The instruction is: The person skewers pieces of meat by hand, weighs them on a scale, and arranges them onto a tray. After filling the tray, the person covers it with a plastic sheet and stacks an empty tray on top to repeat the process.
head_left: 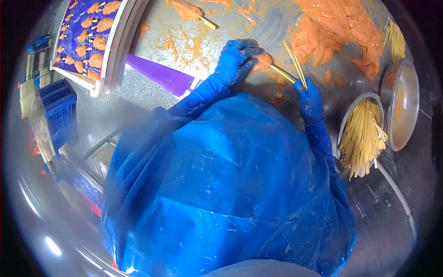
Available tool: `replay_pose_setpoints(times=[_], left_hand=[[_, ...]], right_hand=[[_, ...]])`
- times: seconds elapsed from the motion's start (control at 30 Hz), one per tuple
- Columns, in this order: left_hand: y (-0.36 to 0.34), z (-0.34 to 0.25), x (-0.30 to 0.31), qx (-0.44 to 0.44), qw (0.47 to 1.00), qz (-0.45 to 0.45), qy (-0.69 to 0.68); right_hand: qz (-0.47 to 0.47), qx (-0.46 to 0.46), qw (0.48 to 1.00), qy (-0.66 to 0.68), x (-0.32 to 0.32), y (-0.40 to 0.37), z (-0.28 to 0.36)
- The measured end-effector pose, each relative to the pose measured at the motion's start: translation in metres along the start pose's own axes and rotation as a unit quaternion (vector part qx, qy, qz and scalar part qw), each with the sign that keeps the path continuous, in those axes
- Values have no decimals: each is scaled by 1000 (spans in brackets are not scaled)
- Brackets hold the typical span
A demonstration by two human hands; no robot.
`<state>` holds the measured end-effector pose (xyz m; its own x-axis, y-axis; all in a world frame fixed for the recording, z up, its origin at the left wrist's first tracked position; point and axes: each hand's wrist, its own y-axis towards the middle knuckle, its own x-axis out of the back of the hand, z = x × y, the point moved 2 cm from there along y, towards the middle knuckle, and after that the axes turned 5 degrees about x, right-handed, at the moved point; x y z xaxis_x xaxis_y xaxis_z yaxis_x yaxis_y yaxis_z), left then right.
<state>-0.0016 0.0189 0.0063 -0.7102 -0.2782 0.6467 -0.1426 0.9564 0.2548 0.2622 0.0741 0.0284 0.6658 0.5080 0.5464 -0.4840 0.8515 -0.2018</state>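
Blue gloves cover both our hands in the head view, and a blue plastic apron (221, 184) fills the lower middle of it. Our left hand (237, 57) is curled shut around a lump of orange paste (265, 61), with the fingers pressed together over it. A skewer (282, 72) sticks out of the lump. Its long axis runs on a slant: the covered end sits up and to the left inside the left hand, and the bare end points down and to the right, toward our right hand (310, 99). We cannot tell whether the right hand touches that end. The right hand is closed, pinching a few spare sticks (293, 60) that fan upward and a little leftward from its fingertips, just beside the skewer. Lump and skewer are held between the two hands, just over the near part of the steel table (270, 23).

The table is smeared with paste, and a big heap of paste (341, 27) lies at its far right. A finished piece (187, 10) lies at the far edge, its stick pointing right. To our right a metal bowl (350, 111) holds a bundle of sticks lying lengthwise toward us, and a second bowl (404, 106) stands just beside it. At far left a tray (113, 55) with a blue liner carries rows of finished pieces, with a blue crate (57, 108) below it.
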Motion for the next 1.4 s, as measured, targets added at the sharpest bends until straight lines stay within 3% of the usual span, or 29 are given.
replay_pose_setpoints(times=[0.4,0.47,0.7,0.87,1.2,1.27,1.4], left_hand=[[3,-3,2,7,1000,3,-12],[6,-10,12,48,996,-34,-62],[5,7,12,31,999,-38,9],[5,11,8,44,998,-33,6],[6,9,7,53,998,-16,19],[6,4,9,58,998,-10,37],[8,1,13,43,997,-2,71]], right_hand=[[-22,-8,999,35,-22,5,23],[-11,-41,993,107,-23,3,23],[-5,-63,993,98,-23,2,23],[-2,-29,999,28,-22,7,30],[-5,-51,998,48,-44,21,19],[1,-14,1000,2,-43,25,28],[2,-38,998,49,-45,24,19]])
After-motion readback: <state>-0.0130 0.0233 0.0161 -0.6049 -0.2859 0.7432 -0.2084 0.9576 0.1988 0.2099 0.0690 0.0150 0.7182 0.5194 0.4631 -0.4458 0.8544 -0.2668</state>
